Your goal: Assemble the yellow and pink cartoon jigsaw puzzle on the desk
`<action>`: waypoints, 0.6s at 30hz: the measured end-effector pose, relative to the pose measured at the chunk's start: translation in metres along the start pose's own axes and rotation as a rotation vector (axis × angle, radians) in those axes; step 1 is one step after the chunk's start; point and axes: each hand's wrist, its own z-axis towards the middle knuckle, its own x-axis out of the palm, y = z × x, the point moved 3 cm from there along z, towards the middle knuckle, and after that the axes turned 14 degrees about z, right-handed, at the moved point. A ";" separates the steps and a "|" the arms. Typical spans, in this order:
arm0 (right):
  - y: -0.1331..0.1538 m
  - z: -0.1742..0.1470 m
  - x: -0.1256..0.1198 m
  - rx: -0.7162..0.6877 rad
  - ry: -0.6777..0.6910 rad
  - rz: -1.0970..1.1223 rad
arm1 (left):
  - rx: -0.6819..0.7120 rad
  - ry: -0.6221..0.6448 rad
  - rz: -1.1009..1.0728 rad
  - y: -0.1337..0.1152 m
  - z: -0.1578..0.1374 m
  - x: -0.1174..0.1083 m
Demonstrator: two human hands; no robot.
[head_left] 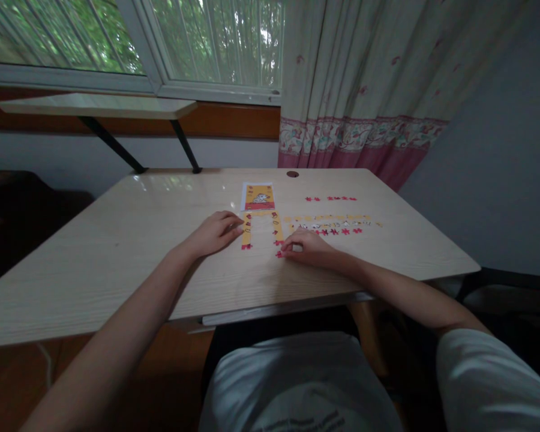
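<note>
Jigsaw pieces joined into a yellow border [246,237] with red lower ends lie on the table, forming a top and two sides. At the bottom of the right side, my right hand [309,247] pinches a small red puzzle piece [279,254] between thumb and finger. My left hand [218,233] rests by the border's left side, fingers loosely stretched and thumb apart, its fingertips at the edge. Just above the border lies a printed picture card [258,197], yellow and red with a white spotted figure.
Rows of loose yellow, white and red pieces [345,231] spread to the right. Farther back is another row of red pieces [342,198]. A raised shelf [99,105] on black legs stands at the back left. Behind the wooden table [153,204] hang curtains [342,90].
</note>
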 end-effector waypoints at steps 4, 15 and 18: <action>-0.006 -0.006 -0.003 -0.008 -0.041 -0.018 | 0.006 0.009 0.010 -0.001 0.000 0.000; -0.003 -0.005 0.003 -0.039 0.002 -0.086 | -0.005 0.004 -0.006 0.001 0.000 -0.001; -0.004 -0.006 0.003 -0.057 0.014 -0.087 | -0.013 0.009 -0.001 0.002 0.000 0.000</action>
